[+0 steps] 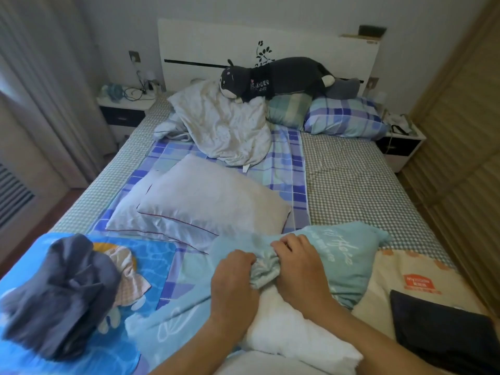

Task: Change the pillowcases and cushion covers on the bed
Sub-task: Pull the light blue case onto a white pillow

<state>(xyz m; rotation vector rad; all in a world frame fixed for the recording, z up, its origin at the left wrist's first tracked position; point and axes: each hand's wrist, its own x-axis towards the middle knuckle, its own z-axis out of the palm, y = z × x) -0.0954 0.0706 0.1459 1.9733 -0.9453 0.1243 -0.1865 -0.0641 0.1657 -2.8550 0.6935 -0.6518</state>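
Bedroom with a checked-sheet bed (351, 185), bare pillows piled toward the white headboard (216, 41). Down at the near edge, the left hand (234, 277) and right hand (300, 269) both have fingers curled tight into the bunched mouth of a light blue cushion cover (324, 255), with the white cushion insert (286, 328) poking out below. Looks soft, light and floppy, so I'd grab the opening hem, not the middle. Can't see a zipper, and the insert's near end is cut off.
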